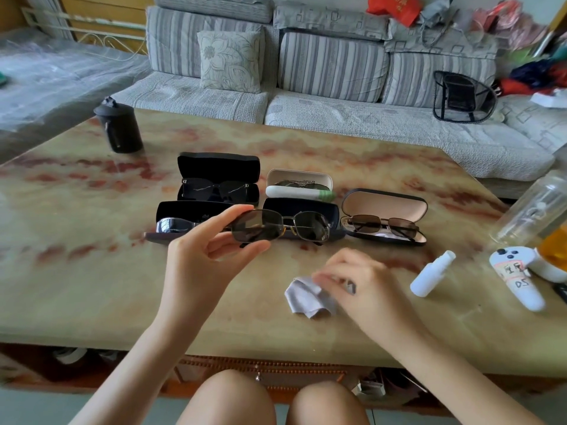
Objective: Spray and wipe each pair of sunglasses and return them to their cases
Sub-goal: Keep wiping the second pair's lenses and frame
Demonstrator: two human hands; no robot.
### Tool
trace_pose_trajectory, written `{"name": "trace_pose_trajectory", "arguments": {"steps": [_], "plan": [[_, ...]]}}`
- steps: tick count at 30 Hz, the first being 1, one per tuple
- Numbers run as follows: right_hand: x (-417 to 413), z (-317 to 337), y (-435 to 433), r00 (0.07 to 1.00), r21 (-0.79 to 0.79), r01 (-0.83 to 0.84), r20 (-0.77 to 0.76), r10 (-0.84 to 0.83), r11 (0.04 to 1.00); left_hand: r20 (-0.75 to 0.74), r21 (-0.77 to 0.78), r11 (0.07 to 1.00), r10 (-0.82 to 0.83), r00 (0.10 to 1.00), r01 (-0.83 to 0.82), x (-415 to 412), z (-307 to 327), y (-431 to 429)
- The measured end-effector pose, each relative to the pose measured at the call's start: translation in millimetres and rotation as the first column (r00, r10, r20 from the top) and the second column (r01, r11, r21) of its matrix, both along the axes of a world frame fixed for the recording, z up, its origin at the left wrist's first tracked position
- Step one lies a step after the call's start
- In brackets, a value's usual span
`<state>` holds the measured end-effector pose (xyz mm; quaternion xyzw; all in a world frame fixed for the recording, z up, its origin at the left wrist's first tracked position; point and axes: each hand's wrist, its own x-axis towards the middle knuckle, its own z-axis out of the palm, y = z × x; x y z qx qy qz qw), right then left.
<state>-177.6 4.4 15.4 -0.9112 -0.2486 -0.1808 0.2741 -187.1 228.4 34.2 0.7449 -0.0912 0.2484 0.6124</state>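
Your left hand (214, 256) pinches the sunglasses (279, 225) at one lens rim, thumb below and fingers above, and holds them over the middle of the table (92, 286). Your right hand (359, 283) is down on the cloth (306, 297), nearer to the front edge. Its fingers are blurred, so I cannot tell if they already grip it. The two hands are apart.

I judge that the step in hand is the wiping of this pair. The spray bottle (432, 274) lies on its side toward the right edge, not held. The next move asks you to bring the cloth up to the lenses and rub both sides with the frame kept steady.

I count five cases (219, 167), all open, and five pairs. Four lie in their cases and one is in your hand, and the dark case (302, 208) just behind it seems to be its own.
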Motion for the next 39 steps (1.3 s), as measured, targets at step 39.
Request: {"name": "trace_pose_trajectory", "arguments": {"steps": [39], "plan": [[160.6, -9.1, -35.6, 0.760, 0.148, 0.351, -0.622, -0.189, 0.924, -0.498, 0.802, 0.417, 0.071, 0.865, 0.428, 164.9, -10.4, -17.5]]}}
